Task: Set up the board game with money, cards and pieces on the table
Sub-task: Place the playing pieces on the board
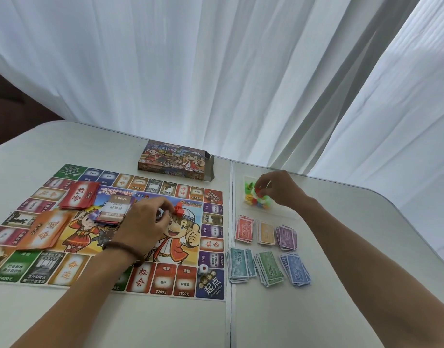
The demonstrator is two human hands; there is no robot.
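white curtains (215,59) are hanging in folds behind a white table (341,310) (two tops butting together, going by the seam running down it). the game board (210,285) is lying flat on the left half, and the game box (174,163) is sitting just beyond its far edge. on the board, a red card stack (79,195) is fanning out towards the far left, an orange card stack (46,231) is spreading nearer the left edge, and a smaller card stack (115,209) is resting beside the middle picture. a white die (203,268) is sitting by the near right corner square.

the left hand (143,222), wearing a bead bracelet (123,248) at the wrist, is hanging over the board's centre with its fingers curled. its fingertips are pinching a red piece (178,210); whether that piece is touching the board i cannot tell. the right hand (281,188) is reaching over a clear packet of coloured pieces (256,200) on the right half. its thumb and forefinger are nipping a second red piece (259,192), the other fingers bending loosely.

nearer than the packet, the money is lying in two rows: red notes (244,228), yellow notes (266,233) and purple notes (287,237) behind, teal notes (239,266), green notes (269,271) and blue notes (296,270) in front.
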